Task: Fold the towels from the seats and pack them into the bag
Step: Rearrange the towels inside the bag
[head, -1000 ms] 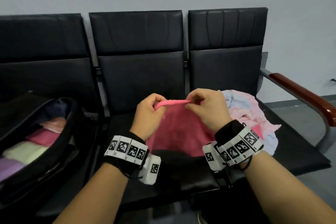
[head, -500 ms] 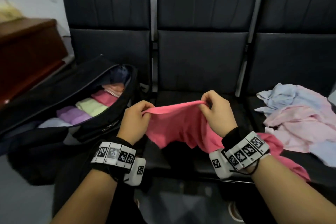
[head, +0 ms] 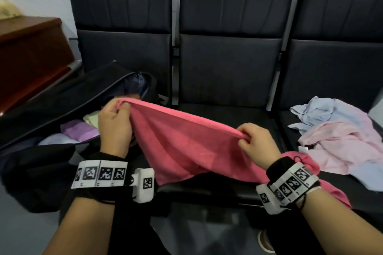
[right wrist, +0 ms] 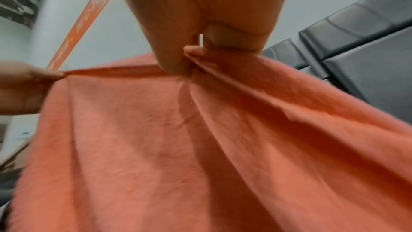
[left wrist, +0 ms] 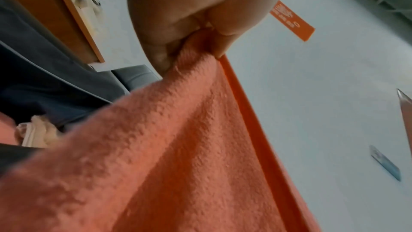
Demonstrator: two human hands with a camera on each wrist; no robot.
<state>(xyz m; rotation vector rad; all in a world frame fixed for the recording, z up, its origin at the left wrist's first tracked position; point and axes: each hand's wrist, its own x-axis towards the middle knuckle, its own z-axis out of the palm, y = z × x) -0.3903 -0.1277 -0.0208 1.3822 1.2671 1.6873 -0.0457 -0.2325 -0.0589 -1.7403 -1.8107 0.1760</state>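
Note:
A pink towel (head: 186,147) hangs stretched between my two hands over the middle seat (head: 223,118). My left hand (head: 116,122) pinches its top edge near one corner, above the bag's opening. My right hand (head: 255,143) pinches the same edge further right, and the rest of the towel trails past my right wrist. Close up, the pinch on the towel (left wrist: 178,147) by the left hand (left wrist: 189,29) shows plainly, as does that of the right hand (right wrist: 196,41) on the bunched cloth (right wrist: 200,147). The open black bag (head: 68,109) on the left seat holds several folded towels (head: 78,130).
A loose heap of pale pink and pale blue towels (head: 339,134) lies on the right seat. A brown wooden cabinet (head: 29,56) stands left of the seats. The row of black seat backs (head: 234,33) stands against a grey wall.
My hands have drawn apart along the towel's top edge, stretching it wider. The left hand has moved left over the bag. The view has swung left, from the right seat towards the bag.

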